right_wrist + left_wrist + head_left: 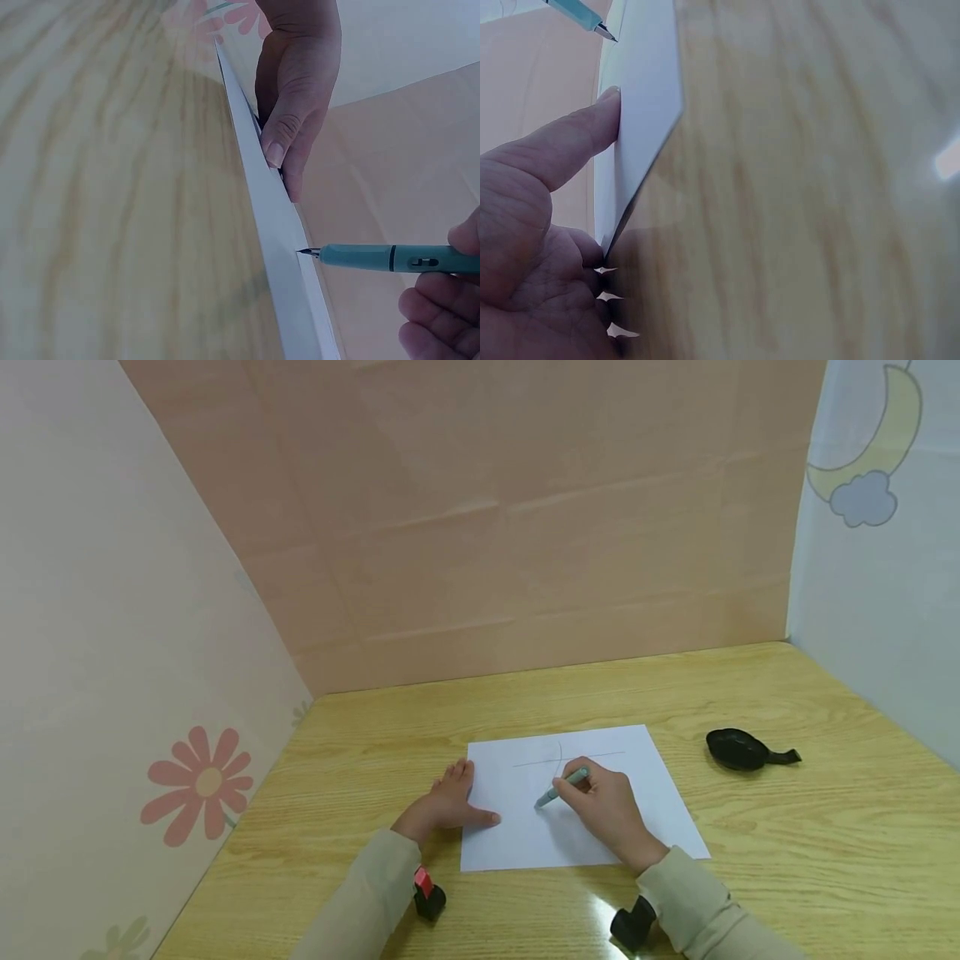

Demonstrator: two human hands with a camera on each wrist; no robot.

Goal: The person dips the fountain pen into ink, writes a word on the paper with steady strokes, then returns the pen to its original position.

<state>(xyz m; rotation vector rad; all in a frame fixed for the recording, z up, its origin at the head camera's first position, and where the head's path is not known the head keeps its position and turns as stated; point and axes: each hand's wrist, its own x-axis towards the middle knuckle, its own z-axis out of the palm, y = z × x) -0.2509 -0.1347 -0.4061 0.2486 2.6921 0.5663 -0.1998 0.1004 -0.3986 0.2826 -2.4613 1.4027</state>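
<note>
A white sheet of paper [495,847] lies on the wooden table, marked with a long, nearly level line and a curved line crossing it. My right hand [606,802] pinches a teal fountain pen [562,787], its nib at the paper near the lower end of the curve. In the right wrist view the metal nib of the fountain pen [360,255] meets the sheet. At the sheet's left edge rests my left hand [450,802], thumb laid on the paper and the other fingers stretched out beside it. The left wrist view shows that thumb [585,135] on the sheet.
A small black pan-shaped object [738,749] with a short handle lies right of the paper. The wooden table [360,743] is bounded by a brown backdrop [525,527] behind and pale printed walls at both sides. Black wrist devices sit below both cuffs.
</note>
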